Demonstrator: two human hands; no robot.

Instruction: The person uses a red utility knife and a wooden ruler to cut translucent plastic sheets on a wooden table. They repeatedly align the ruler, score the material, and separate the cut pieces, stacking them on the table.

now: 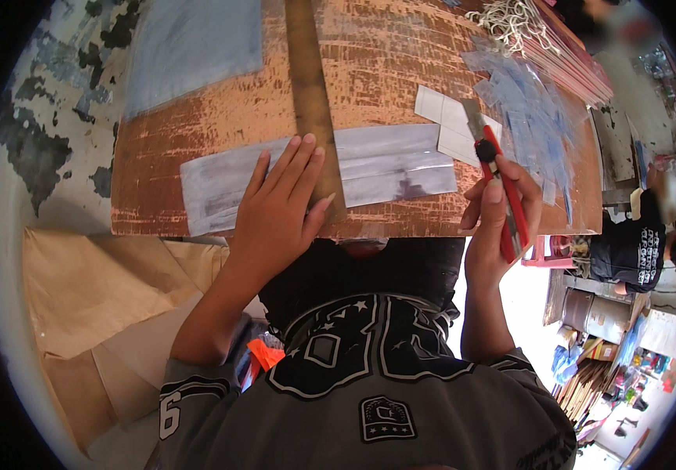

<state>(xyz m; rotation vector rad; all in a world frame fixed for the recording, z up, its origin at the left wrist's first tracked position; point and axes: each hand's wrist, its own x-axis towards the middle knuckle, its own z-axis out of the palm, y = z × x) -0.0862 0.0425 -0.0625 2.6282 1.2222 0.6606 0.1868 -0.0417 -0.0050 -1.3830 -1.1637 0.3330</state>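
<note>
My left hand (287, 188) lies flat with fingers stretched over a long brownish ruler (312, 86), pressing it down. The ruler crosses a strip of greyish plastic sheet (392, 160) that lies along the near edge of the scratched wooden table (385, 70). To the right, my right hand (502, 207) is closed around a red utility knife (508, 188). Its blade is out and points away from me, above white card pieces (459, 121) with thin lines on them. The knife is raised clear of the sheet.
A larger bluish plastic sheet (193, 55) lies at the far left. Small clear offcuts (526, 106) pile up on the right, below a bundle of white cords (518, 27) and pink rods. Brown paper (118, 290) is at the lower left. Another person (643, 243) is at far right.
</note>
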